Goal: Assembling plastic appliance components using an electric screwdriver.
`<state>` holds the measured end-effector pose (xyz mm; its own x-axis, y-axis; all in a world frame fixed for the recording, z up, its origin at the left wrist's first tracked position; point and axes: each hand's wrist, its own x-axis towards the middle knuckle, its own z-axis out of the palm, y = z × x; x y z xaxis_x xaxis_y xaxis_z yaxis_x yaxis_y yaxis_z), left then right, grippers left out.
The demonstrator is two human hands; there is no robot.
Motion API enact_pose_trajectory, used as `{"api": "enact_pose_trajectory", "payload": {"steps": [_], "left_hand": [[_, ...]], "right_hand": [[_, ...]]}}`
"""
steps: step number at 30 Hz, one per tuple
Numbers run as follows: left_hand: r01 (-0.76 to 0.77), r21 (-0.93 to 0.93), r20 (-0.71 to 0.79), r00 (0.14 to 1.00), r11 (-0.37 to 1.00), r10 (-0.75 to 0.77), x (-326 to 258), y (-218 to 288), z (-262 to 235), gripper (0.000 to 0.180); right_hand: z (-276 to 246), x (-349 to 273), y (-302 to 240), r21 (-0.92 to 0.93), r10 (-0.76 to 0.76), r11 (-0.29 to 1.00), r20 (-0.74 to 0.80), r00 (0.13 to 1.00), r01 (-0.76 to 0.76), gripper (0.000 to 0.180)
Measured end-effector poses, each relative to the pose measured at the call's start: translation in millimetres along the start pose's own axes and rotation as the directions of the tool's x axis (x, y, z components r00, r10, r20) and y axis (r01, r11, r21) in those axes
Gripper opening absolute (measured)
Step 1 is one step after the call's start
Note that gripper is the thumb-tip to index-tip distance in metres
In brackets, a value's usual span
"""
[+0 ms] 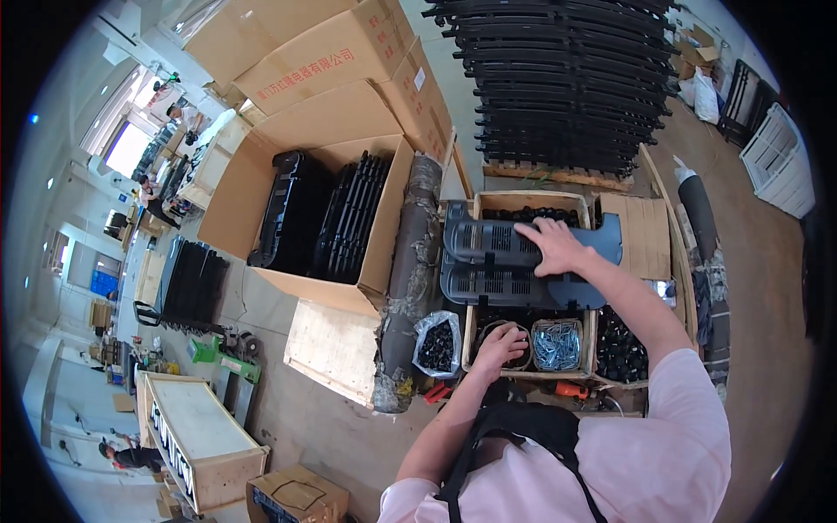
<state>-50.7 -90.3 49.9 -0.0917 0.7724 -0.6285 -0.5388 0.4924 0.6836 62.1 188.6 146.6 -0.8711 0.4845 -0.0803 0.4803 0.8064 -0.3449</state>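
Two dark grey moulded plastic panels with slotted vents lie one behind the other across a wooden parts box. On the far panel (475, 237) rests my right hand (556, 247), its fingers spread flat over the vents. The near panel (488, 281) lies just below it. My left hand (500, 347) is at a round container (516, 364) in the box's near left compartment, fingers curled at its rim. Whatever those fingers hold is hidden. Beside it, a second round container holds silver screws (558, 345). Black small parts (621, 344) fill the compartment to the right.
A bag of black parts (437, 345) stands left of the box, beside a worn padded roll (410, 261). An open carton (388, 213) holds black panels. Stacked black frames (567, 87) stand on a pallet behind. Orange-handled tool (571, 390) lies at the near edge.
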Motion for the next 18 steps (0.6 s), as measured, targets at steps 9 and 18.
{"api": "enact_pose_trajectory", "payload": {"steps": [9, 18], "left_hand": [[-0.168, -0.454, -0.179, 0.979, 0.875, 0.095, 77, 9, 17, 0.027], [-0.165, -0.158, -0.077, 0.985, 0.974, 0.154, 73, 8, 9, 0.031]], "right_hand": [[33, 39, 54, -0.022, 0.049, 0.999, 0.048, 0.998, -0.048, 0.101], [30, -33, 50, 0.358, 0.163, 0.933, -0.333, 0.929, -0.035, 0.076]]}}
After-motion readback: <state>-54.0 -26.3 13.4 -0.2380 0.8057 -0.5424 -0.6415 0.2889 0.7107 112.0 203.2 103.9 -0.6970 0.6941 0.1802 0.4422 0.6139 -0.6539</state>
